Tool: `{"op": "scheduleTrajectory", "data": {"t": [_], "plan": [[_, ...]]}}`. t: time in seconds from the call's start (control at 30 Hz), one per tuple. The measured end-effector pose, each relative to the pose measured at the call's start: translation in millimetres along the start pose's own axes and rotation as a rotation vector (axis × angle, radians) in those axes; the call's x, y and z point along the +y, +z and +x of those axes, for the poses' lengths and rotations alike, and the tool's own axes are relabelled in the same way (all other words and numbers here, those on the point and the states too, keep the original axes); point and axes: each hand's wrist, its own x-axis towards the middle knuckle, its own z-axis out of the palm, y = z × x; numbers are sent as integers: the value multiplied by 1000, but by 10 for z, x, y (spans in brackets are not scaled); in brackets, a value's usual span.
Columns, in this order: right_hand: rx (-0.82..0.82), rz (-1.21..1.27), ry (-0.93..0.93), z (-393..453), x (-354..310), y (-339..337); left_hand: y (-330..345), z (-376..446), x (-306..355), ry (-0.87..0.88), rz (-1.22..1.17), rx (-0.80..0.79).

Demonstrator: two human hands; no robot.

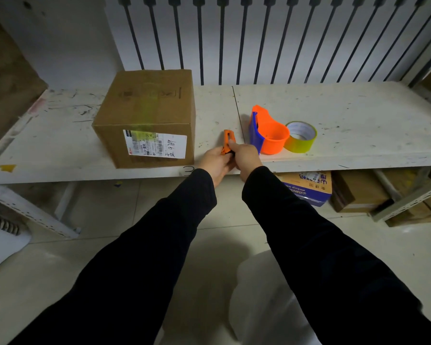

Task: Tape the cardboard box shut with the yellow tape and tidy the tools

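A brown cardboard box (147,115) stands on the white shelf (334,108), with a strip of yellow tape over its top and a white label on its front. Right of the box, both hands hold an orange utility knife (228,140). My left hand (215,161) grips its lower end, and my right hand (245,155) closes on it from the right with the thumb on its body. An orange and blue tape dispenser (266,133) stands just right of the hands. A roll of yellow tape (300,136) sits against the dispenser.
A dark slatted panel backs the shelf. Under the shelf at right lie a blue and white carton (306,188) and brown boxes (358,192) on the tiled floor. More cardboard stands at far left (8,78).
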Motion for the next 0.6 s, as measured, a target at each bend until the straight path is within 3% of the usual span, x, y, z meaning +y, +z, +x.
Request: {"op": "scheduleTrajectory", "data": {"t": [0.33,0.6], "plan": [[74,43,-16,149,89,6,-17,339,-69,-42,133,79],[81,51,-85,-30,-6,-78,13,156,4,-216,110,22]]}}
